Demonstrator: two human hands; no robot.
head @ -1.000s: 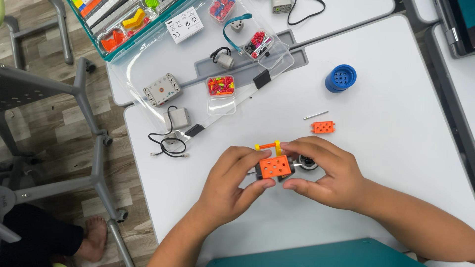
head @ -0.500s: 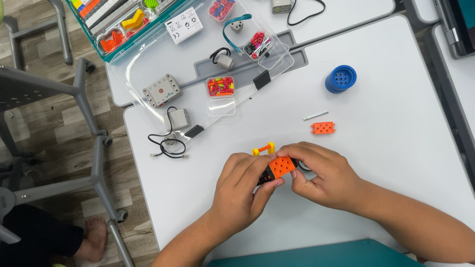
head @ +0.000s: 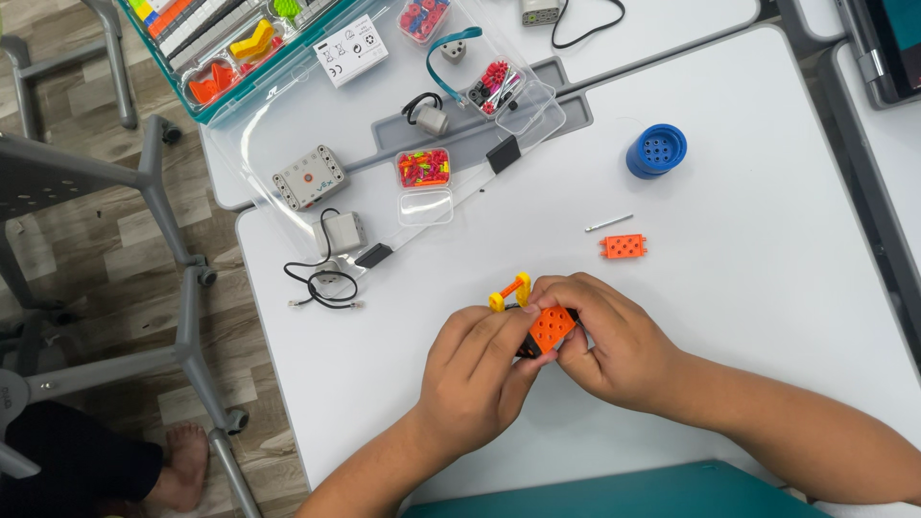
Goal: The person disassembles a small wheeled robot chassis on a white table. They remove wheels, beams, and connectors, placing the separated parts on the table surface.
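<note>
I see a small orange perforated brick assembly (head: 550,329) pinched between both hands over the white table (head: 767,317), my left hand (head: 475,379) closed on it from below-left and my right hand (head: 614,341) curled on its right side. A yellow-and-orange connector piece (head: 510,290) sticks out just above the left fingertips. Up beyond the right hand lie a loose orange plate (head: 624,247) and a thin grey axle (head: 609,223), with a blue round hub (head: 657,151) farther off.

Orange holed block assembly (head: 550,328) (yellow-ended crosspiece (head: 510,290)), tilted above table

Two orange plates (head: 624,247), one blue wheel (head: 657,151)
</note>
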